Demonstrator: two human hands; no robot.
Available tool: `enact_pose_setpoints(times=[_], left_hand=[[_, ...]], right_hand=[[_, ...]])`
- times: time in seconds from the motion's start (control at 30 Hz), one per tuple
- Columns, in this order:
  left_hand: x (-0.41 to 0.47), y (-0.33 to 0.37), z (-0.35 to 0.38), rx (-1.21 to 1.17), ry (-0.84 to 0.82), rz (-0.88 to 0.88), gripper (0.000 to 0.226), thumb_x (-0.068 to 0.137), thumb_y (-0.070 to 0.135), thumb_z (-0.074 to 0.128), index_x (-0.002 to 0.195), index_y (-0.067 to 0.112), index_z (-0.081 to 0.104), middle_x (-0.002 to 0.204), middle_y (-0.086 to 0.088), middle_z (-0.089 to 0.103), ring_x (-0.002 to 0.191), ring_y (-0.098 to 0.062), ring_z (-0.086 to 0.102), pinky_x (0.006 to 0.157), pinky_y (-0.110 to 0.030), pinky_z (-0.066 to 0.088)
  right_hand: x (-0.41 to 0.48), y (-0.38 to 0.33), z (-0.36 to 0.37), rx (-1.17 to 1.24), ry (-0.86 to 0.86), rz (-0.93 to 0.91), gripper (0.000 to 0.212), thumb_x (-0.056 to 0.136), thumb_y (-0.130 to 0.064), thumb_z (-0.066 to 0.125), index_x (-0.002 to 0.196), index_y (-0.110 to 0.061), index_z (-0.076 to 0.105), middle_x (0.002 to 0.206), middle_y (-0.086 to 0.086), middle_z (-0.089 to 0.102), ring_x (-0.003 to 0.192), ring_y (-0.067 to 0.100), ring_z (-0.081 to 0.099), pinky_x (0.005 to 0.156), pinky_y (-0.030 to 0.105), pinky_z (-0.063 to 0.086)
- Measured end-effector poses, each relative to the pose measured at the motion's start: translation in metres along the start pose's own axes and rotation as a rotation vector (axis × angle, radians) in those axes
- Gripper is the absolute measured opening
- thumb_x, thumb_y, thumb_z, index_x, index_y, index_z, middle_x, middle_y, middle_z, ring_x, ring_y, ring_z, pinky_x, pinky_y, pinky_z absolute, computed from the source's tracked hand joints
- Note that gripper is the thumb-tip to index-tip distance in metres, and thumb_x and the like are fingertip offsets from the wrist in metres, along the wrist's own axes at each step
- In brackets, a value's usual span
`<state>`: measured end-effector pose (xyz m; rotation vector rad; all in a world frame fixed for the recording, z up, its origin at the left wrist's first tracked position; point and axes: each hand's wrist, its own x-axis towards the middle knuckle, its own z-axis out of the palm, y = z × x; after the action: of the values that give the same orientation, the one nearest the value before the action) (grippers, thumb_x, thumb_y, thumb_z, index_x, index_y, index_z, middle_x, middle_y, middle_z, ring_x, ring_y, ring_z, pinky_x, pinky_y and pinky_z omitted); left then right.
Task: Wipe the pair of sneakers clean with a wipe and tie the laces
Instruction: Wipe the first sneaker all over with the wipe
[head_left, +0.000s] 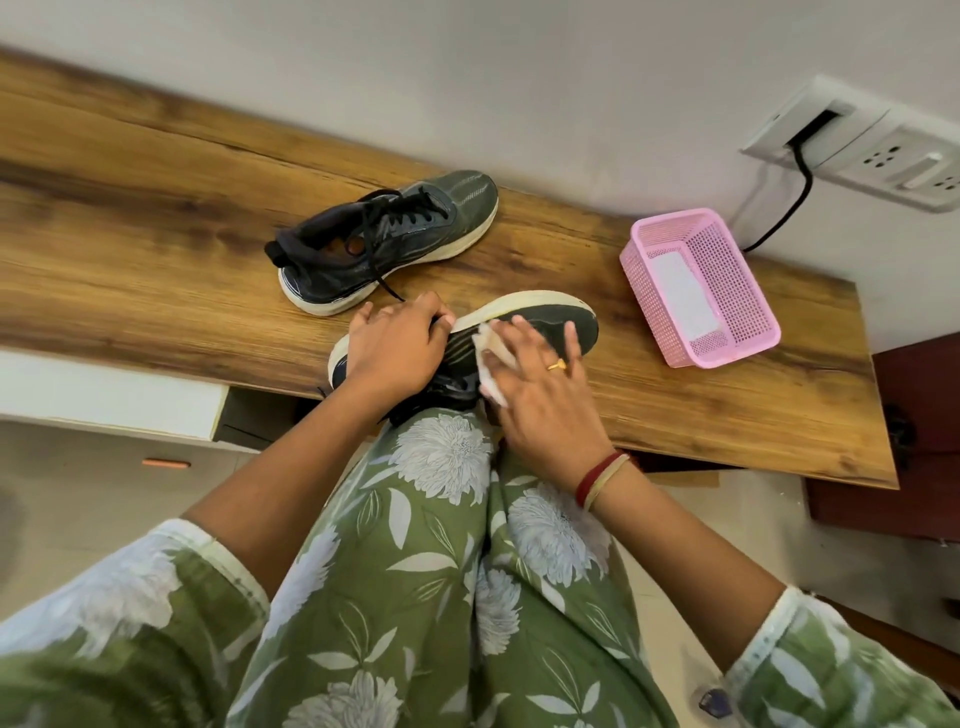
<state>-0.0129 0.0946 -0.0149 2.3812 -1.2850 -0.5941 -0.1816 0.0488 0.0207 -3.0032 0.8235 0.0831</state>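
Two dark grey sneakers with white soles are on the wooden table. The far sneaker (387, 241) stands upright with black laces hanging loose. The near sneaker (545, 319) lies tipped on its side at the table's front edge. My left hand (397, 345) grips its heel and sole, fingers curled over the rim. My right hand (540, 384) presses a white wipe (488, 358) flat against the sneaker's side, fingers stretched toward the toe. Most of the wipe and the near sneaker's laces are hidden under my hands.
A pink perforated basket (727, 260) holding a white sheet stands at the right of the wooden table (156, 234). A wall socket panel (878, 145) with a black cable is behind it. My knees in green floral cloth are below the table's front edge.
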Motion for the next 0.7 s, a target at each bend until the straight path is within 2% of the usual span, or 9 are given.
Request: enact_pose_setpoints(times=[0.1, 0.17, 0.23, 0.3, 0.37, 0.43, 0.5, 0.6, 0.7], left_hand=[[0.001, -0.001, 0.000, -0.007, -0.006, -0.006, 0.021, 0.099, 0.037, 0.035, 0.107, 0.031, 0.054, 0.110, -0.002, 0.065, 0.114, -0.024, 0.054, 0.109, -0.042, 0.019], [0.001, -0.001, 0.000, -0.004, -0.004, -0.004, 0.022, 0.099, 0.037, 0.035, 0.108, 0.030, 0.054, 0.109, -0.003, 0.065, 0.114, -0.024, 0.054, 0.109, -0.042, 0.019], [0.001, 0.000, 0.000, -0.004, -0.005, -0.001, 0.023, 0.099, 0.037, 0.034, 0.108, 0.030, 0.053, 0.110, -0.003, 0.065, 0.114, -0.024, 0.054, 0.109, -0.042, 0.019], [0.000, -0.001, 0.001, -0.002, -0.009, -0.002, 0.023, 0.099, 0.037, 0.033, 0.108, 0.030, 0.053, 0.111, -0.002, 0.065, 0.114, -0.024, 0.054, 0.109, -0.042, 0.019], [0.000, -0.001, 0.001, -0.002, -0.007, -0.005, 0.023, 0.099, 0.037, 0.033, 0.109, 0.030, 0.053, 0.110, -0.003, 0.065, 0.114, -0.024, 0.054, 0.109, -0.042, 0.019], [0.000, -0.001, 0.002, -0.002, -0.009, -0.008, 0.023, 0.099, 0.037, 0.033, 0.109, 0.030, 0.053, 0.110, -0.003, 0.065, 0.114, -0.024, 0.054, 0.108, -0.041, 0.019], [0.000, 0.000, 0.001, -0.004, -0.002, -0.007, 0.022, 0.099, 0.037, 0.035, 0.109, 0.030, 0.053, 0.110, -0.003, 0.066, 0.115, -0.024, 0.054, 0.108, -0.039, 0.020], [-0.002, 0.001, 0.001, -0.006, 0.017, 0.000, 0.021, 0.099, 0.036, 0.036, 0.109, 0.029, 0.054, 0.110, -0.003, 0.066, 0.115, -0.024, 0.055, 0.107, -0.038, 0.021], [-0.003, 0.001, 0.001, 0.004, 0.016, 0.005, 0.022, 0.099, 0.035, 0.036, 0.109, 0.029, 0.054, 0.110, -0.002, 0.066, 0.114, -0.024, 0.055, 0.107, -0.037, 0.021]], right_hand=[[0.002, 0.015, -0.013, 0.184, 0.164, 0.122, 0.050, 0.082, -0.021, 0.036, 0.127, -0.009, 0.055, 0.122, 0.013, 0.051, 0.115, 0.025, 0.044, 0.109, 0.046, 0.026], [0.007, 0.026, -0.021, 0.342, 0.232, 0.275, 0.047, 0.084, -0.017, 0.040, 0.128, -0.008, 0.055, 0.118, 0.015, 0.051, 0.110, 0.026, 0.046, 0.097, 0.039, 0.037], [0.015, 0.042, -0.031, 0.476, 0.341, 0.463, 0.042, 0.088, -0.020, 0.038, 0.124, -0.006, 0.057, 0.116, 0.017, 0.054, 0.107, 0.029, 0.049, 0.087, 0.032, 0.037], [0.017, 0.048, -0.037, 0.452, 0.439, 0.545, 0.036, 0.091, -0.015, 0.043, 0.123, -0.005, 0.056, 0.114, 0.017, 0.058, 0.106, 0.031, 0.051, 0.087, 0.027, 0.034], [0.018, 0.037, -0.033, 0.281, 0.356, 0.430, 0.041, 0.086, -0.004, 0.050, 0.127, -0.006, 0.054, 0.117, 0.016, 0.059, 0.110, 0.031, 0.052, 0.104, 0.037, 0.032], [0.014, 0.017, -0.015, 0.126, 0.133, 0.206, 0.049, 0.082, 0.000, 0.051, 0.131, -0.004, 0.050, 0.129, 0.017, 0.055, 0.122, 0.032, 0.047, 0.113, 0.042, 0.018], [0.008, -0.005, 0.001, 0.165, -0.022, 0.070, 0.053, 0.082, -0.001, 0.046, 0.135, 0.000, 0.045, 0.139, 0.019, 0.046, 0.132, 0.031, 0.040, 0.114, 0.039, 0.010], [-0.001, -0.017, 0.008, 0.254, -0.125, -0.077, 0.051, 0.083, -0.013, 0.040, 0.132, 0.000, 0.048, 0.136, 0.018, 0.050, 0.128, 0.029, 0.046, 0.111, 0.044, 0.011], [0.006, 0.010, 0.000, 0.016, -0.113, -0.188, 0.053, 0.086, -0.015, 0.048, 0.138, -0.008, 0.043, 0.142, 0.008, 0.046, 0.133, 0.022, 0.040, 0.113, 0.043, -0.001]])
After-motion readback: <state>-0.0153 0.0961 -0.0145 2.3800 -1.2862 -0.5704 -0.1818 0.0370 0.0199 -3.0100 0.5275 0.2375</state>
